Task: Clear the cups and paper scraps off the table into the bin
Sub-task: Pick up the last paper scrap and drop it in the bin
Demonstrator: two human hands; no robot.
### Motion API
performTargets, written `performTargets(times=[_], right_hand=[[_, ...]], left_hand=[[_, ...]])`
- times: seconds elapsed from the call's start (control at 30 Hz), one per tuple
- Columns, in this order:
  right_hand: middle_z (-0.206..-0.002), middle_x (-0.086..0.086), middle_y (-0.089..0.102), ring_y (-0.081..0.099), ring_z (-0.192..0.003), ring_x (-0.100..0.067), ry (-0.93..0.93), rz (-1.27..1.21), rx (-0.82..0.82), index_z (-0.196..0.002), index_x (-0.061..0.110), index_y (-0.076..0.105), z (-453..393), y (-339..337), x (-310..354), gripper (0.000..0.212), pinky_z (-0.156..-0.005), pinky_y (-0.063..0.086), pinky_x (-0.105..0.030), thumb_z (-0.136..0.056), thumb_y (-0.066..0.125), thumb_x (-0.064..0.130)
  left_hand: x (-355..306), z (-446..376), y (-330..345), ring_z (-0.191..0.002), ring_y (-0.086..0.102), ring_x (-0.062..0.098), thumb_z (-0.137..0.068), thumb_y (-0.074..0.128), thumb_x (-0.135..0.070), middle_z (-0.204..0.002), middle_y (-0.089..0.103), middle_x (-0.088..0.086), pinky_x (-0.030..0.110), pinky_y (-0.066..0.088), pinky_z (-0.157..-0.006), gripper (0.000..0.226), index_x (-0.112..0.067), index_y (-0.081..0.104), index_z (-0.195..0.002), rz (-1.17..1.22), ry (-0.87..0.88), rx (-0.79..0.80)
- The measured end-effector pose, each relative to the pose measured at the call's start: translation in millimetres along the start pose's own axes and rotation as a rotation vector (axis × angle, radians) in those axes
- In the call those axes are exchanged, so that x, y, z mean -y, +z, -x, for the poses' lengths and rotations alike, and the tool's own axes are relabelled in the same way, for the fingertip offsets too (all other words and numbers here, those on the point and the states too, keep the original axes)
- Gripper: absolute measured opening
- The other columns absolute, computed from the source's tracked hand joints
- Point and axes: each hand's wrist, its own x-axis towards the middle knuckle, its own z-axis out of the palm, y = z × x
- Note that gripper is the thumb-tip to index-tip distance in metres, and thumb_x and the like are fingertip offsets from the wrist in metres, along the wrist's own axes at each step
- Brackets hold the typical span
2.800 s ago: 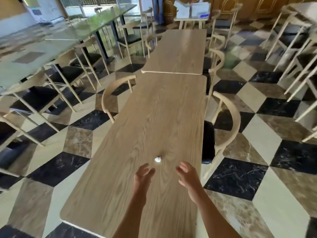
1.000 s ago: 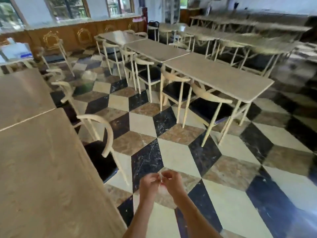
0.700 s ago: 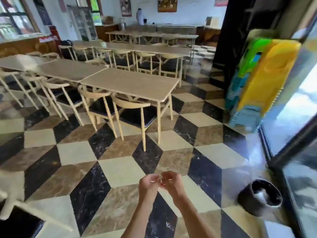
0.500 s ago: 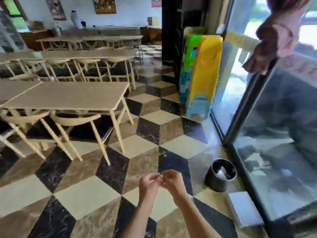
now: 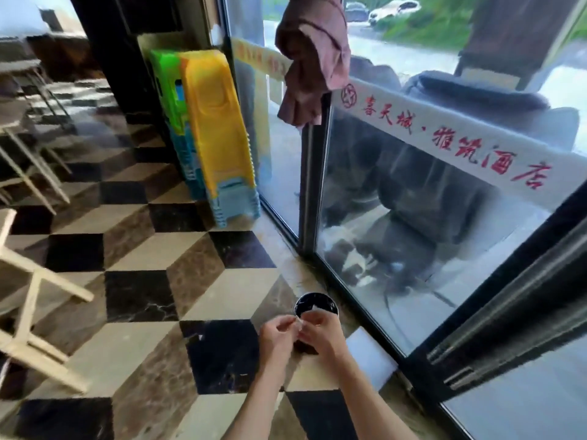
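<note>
My left hand and my right hand are held together in front of me, fingertips pinching a small white paper scrap between them. The hands hover just above and in front of a small round black bin that stands on the floor by the glass door. Most of the bin is hidden behind my hands; only its far rim and dark inside show, with something pale in it.
A tall stack of yellow, green and blue plastic stools leans near the glass door. A flat white block lies on the floor right of the bin. Pale wooden chair legs stand at the left on the chequered floor.
I turned away from the table, where the scrap lay, and walked across the room. The bin has come from far right to just beyond my hands, which hold the scrap throughout.
</note>
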Motion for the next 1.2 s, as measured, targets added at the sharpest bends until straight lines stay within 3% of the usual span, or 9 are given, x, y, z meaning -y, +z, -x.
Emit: performTargets(times=[0.13,0.27,0.47,0.57,0.7,0.8,0.97,1.03,1.2], right_hand=[[-0.075,-0.014,0.073,0.074,-0.076,-0.033,0.049,0.021,-0.149,-0.081,0.009,0.071,-58.7,-33.3,10.9,0.009,-0.078,0.061,-0.049,-0.084,0.072,0.001],[-0.081,-0.015,0.077,0.077,-0.078,-0.033,0.111,0.026,-0.243,-0.094,0.006,0.073,-117.6,-67.1,5.7,0.016,-0.072,0.063,-0.045,-0.079,0.075,0.013],[-0.063,-0.001,0.075,0.075,-0.062,-0.022,0.163,0.004,-0.223,-0.073,0.019,0.07,-212.0,-106.2,-11.1,0.008,-0.055,0.059,-0.032,-0.075,0.078,0.017],[-0.064,-0.004,0.076,0.075,-0.059,-0.019,0.204,0.021,-0.19,-0.072,0.019,0.072,-247.2,-120.1,-18.0,0.008,-0.049,0.054,-0.023,-0.074,0.074,0.011],[-0.062,-0.005,0.074,0.072,-0.059,-0.011,0.263,0.075,-0.16,-0.085,0.01,0.071,-285.4,-132.1,-33.9,0.01,-0.053,0.052,-0.023,-0.076,0.072,0.005],[-0.057,0.001,0.069,0.063,-0.051,0.0,0.282,0.158,-0.109,-0.077,0.012,0.071,-311.7,-134.1,-55.2,0.015,-0.049,0.047,-0.014,-0.079,0.07,-0.003],[-0.066,-0.006,0.074,0.068,-0.058,-0.008,0.392,0.144,-0.131,-0.081,0.011,0.073,-346.3,-125.1,-107.6,0.007,-0.054,0.051,-0.02,-0.081,0.071,0.004],[-0.068,-0.005,0.074,0.068,-0.06,-0.01,0.449,0.14,-0.143,-0.089,0.007,0.072,-363.8,-119.4,-136.4,0.007,-0.056,0.052,-0.023,-0.083,0.07,0.006],[-0.065,0.0,0.071,0.07,-0.06,-0.01,0.492,0.125,-0.158,-0.093,0.012,0.07,-417.2,-109.4,-225.6,0.011,-0.066,0.059,-0.035,-0.087,0.065,0.004]], left_hand=[[-26.2,-49.3,48.2,-0.076,0.075,0.016,-0.084,0.076,-0.009,-0.082,0.079,0.003,0.024,0.059,-0.064,0.01,-0.019,0.077,-0.084,-0.037,-0.004,0.112],[-40.5,-95.5,92.7,-0.075,0.075,0.012,-0.083,0.076,-0.009,-0.084,0.078,0.003,0.017,0.054,-0.059,0.012,-0.021,0.075,-0.085,-0.065,-0.014,0.166],[-44.4,-173.1,160.1,-0.065,0.07,0.01,-0.084,0.073,0.003,-0.074,0.072,0.001,0.012,0.052,-0.053,0.018,-0.015,0.071,-0.08,-0.071,-0.058,0.136],[-35.6,-205.3,184.2,-0.069,0.071,0.018,-0.085,0.072,0.003,-0.074,0.074,0.005,0.019,0.058,-0.059,0.019,-0.015,0.073,-0.078,-0.07,-0.087,0.121],[-12.5,-241.4,204.5,-0.076,0.074,0.018,-0.082,0.076,0.0,-0.076,0.077,0.0,0.023,0.058,-0.069,0.023,-0.022,0.075,-0.076,-0.094,-0.106,0.108],[15.1,-267.0,215.5,-0.083,0.075,0.024,-0.081,0.076,0.001,-0.078,0.078,0.002,0.035,0.061,-0.079,0.021,-0.02,0.075,-0.079,-0.089,-0.192,0.096],[64.1,-303.3,222.8,-0.074,0.074,0.014,-0.081,0.076,0.003,-0.072,0.079,-0.002,0.041,0.062,-0.082,0.024,-0.021,0.077,-0.077,-0.074,-0.294,0.102],[88.2,-324.1,225.4,-0.076,0.075,0.018,-0.08,0.076,0.002,-0.072,0.079,0.0,0.042,0.062,-0.081,0.022,-0.02,0.077,-0.078,-0.107,-0.322,0.089],[165.4,-387.1,239.8,-0.076,0.072,0.009,-0.081,0.074,-0.002,-0.072,0.076,-0.008,0.018,0.055,-0.069,0.032,-0.033,0.073,-0.072,-0.202,-0.324,0.111]])
